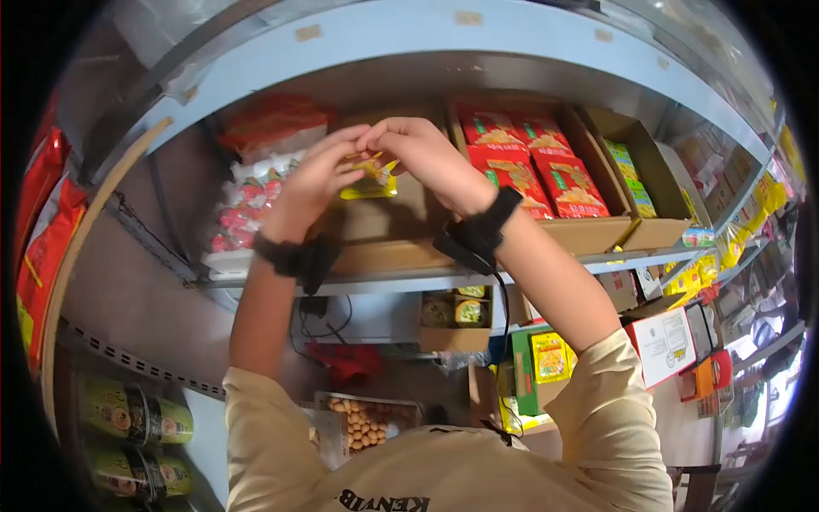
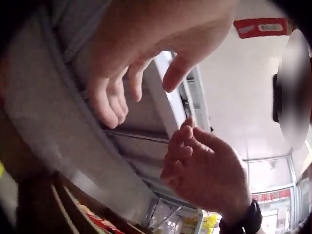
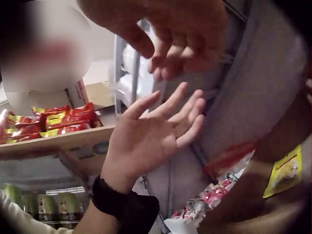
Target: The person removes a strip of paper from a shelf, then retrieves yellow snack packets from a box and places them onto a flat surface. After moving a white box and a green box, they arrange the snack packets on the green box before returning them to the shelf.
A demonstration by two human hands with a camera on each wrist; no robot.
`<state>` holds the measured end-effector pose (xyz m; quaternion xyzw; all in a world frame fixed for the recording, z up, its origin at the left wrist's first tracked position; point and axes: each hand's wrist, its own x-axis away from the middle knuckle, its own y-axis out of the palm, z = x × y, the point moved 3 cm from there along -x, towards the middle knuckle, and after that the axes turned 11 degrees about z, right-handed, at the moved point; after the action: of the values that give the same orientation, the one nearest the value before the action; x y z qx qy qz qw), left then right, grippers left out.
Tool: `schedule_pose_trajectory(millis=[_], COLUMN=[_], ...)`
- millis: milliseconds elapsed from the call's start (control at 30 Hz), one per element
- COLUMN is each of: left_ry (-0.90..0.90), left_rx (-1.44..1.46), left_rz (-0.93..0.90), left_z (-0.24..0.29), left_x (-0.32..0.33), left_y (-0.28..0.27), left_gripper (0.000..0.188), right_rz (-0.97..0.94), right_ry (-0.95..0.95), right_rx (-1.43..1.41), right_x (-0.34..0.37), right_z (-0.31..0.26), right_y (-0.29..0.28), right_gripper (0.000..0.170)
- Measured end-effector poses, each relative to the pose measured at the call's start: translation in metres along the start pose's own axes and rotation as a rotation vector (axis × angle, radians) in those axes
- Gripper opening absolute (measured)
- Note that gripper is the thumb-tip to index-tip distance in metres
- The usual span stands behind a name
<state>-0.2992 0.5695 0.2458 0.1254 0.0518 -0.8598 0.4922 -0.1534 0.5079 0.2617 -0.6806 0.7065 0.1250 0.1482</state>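
Observation:
Both hands are raised over a cardboard box (image 1: pixel 384 258) on the shelf, and nothing shows in either. My left hand (image 1: pixel 314 183) has its fingers spread and slightly bent; in the right wrist view the left hand (image 3: pixel 146 139) shows an empty palm. Close beside it, my right hand (image 1: pixel 422 158) has loosely bent fingers, as the right hand (image 2: pixel 207 170) also shows in the left wrist view. The fingertips are near each other in the head view; the wrist views show a gap. A yellow packet (image 1: pixel 372 184) lies in the box, below and behind the hands.
Right of the hands stand a box of red packets (image 1: pixel 576 183) and a narrower box of green-yellow packets (image 1: pixel 630 175). Pink-wrapped items (image 1: pixel 247 213) lie on the left. A metal shelf edge (image 1: pixel 384 286) runs in front, with eggs (image 1: pixel 363 425) lower down.

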Motion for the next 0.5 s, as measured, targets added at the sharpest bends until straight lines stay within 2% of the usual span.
schedule_pose_trajectory(millis=[33,67,167,233,300,333,367,400,433,467,500], left_ry=[-0.208,-0.274,-0.258,-0.366,-0.556,-0.511,-0.390,-0.261,-0.274,-0.286,-0.402], left_rx=[0.172,0.203,0.209,0.273,0.270,0.332,0.214,0.102,0.108,0.115,0.200], left_rz=[0.020,0.000,0.348,0.331,0.197,0.228,0.140,0.068,0.057,0.046,0.106], left_z=[-0.014,-0.019,-0.027,-0.072,-0.107,-0.081,-0.113,-0.145,-0.147,-0.149,-0.135], left_x=[-0.017,-0.034,-0.072,-0.109,-0.124,-0.095,-0.106,-0.117,-0.114,-0.110,-0.101], left_y=[-0.013,-0.025,-0.048,-0.074,-0.080,-0.052,-0.067,-0.082,-0.079,-0.077,-0.071], left_gripper=[0.027,0.025,0.021,0.023,0.023,0.024,0.028,0.032,0.035,0.039,0.042], right_rz=[0.030,0.057,0.216,0.234,0.235,0.359,0.488,0.479,0.472,0.465,0.474], right_ry=[0.071,0.142,0.269,0.382,0.502,0.526,0.548,0.606,0.663,0.877,0.903], right_rx=[-0.067,-0.132,-0.231,-0.313,-0.407,-0.357,-0.304,-0.317,-0.328,-0.351,-0.316], right_x=[-0.021,-0.042,-0.079,-0.114,-0.141,-0.137,-0.126,-0.120,-0.120,-0.124,-0.120], right_z=[0.009,0.016,0.020,0.069,0.119,0.126,0.134,0.146,0.162,0.187,0.184], right_y=[0.003,0.006,0.014,0.008,-0.002,-0.003,-0.005,-0.007,-0.012,-0.018,-0.021], right_gripper=[0.019,0.019,0.019,0.022,0.026,0.026,0.026,0.029,0.033,0.043,0.045])
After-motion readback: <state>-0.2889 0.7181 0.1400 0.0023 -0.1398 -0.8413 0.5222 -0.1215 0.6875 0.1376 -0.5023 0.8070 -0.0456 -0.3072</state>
